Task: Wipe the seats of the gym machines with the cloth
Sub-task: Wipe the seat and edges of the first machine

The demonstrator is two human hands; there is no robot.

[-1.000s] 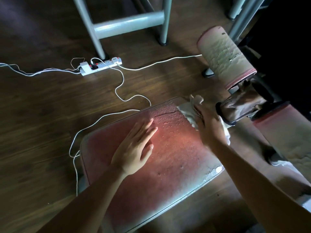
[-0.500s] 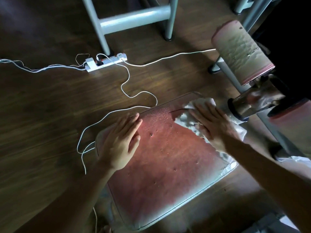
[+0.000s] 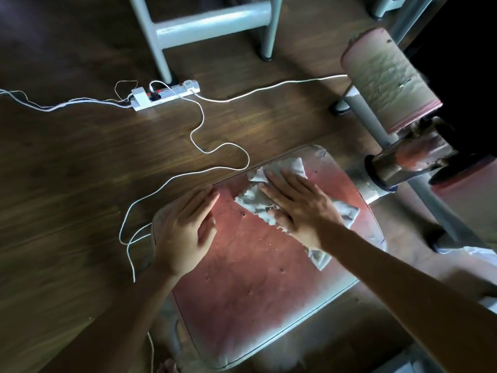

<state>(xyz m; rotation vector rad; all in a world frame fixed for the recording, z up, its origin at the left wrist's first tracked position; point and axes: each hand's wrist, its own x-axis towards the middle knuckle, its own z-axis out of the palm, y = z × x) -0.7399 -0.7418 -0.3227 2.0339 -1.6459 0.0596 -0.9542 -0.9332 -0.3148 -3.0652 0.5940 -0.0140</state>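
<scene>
So, both palms lay flat on the worn red seat [image 3: 255, 278].
Left hand [image 3: 185, 232] rested, fingers straight, on the seat's left edge; right hand [image 3: 298, 208], fingers straight, pressed the grey cloth [image 3: 252, 200] onto the seat's far part. Beyond, a white cable [image 3: 203, 117] ran to a power strip [image 3: 166, 95]; a cracked roller pad [image 3: 390, 79] stood far right.

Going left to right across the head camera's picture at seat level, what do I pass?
White cable on the floor → left hand, flat on the red seat → right hand, pressing the cloth → rusty metal hub.
</scene>
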